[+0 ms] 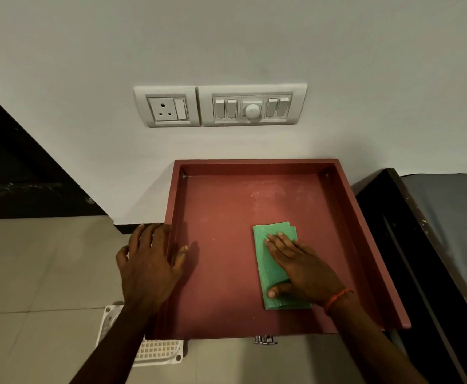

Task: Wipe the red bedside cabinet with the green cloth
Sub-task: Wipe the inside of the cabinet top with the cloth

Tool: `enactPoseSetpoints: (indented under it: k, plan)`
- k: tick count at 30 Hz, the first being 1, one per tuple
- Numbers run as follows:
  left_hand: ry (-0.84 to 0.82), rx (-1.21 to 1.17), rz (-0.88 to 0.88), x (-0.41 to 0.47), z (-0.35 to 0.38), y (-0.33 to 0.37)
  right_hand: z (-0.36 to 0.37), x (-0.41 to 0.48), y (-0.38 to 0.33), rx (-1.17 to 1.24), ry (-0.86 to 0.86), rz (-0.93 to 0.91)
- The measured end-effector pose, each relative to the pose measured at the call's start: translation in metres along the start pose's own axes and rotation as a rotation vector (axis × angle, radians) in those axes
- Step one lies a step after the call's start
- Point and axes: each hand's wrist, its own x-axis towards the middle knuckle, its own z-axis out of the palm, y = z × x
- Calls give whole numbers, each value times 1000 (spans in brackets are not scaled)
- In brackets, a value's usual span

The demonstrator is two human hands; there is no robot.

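The red bedside cabinet (221, 217) stands against the white wall, its top a shallow tray with raised rims. A folded green cloth (271, 261) lies flat on the right half of that top. My right hand (301, 270) presses down on the cloth, fingers spread over it and thumb on its near edge. A pale dusty smear shows on the red surface behind the cloth. My left hand (149, 261) rests over the cabinet's left rim, fingers apart, thumb inside the tray, holding nothing.
A socket plate (168, 106) and a switch panel (251, 106) sit on the wall above. A dark bed frame (409, 245) with a grey mattress flanks the right. A white plastic basket (157, 353) lies on the tiled floor at the cabinet's front left. A metal handle (265, 340) shows below the front edge.
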Motion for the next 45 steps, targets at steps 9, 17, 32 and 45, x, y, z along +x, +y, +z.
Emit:
enactPoseSetpoints:
  k: [9, 17, 32, 45]
  plan:
    - [-23, -2, -11, 1, -1, 0, 15, -20, -24, -85, 336, 32]
    - [-28, -16, -14, 0, -1, -1, -63, -21, -23, 450, 504, 41]
    - [-36, -35, -5, 2, 0, -1, 84, -46, -97, -41, 403, -274]
    - [-39, 10, 37, 0, 1, -2, -48, 207, -73, 111, 176, 29]
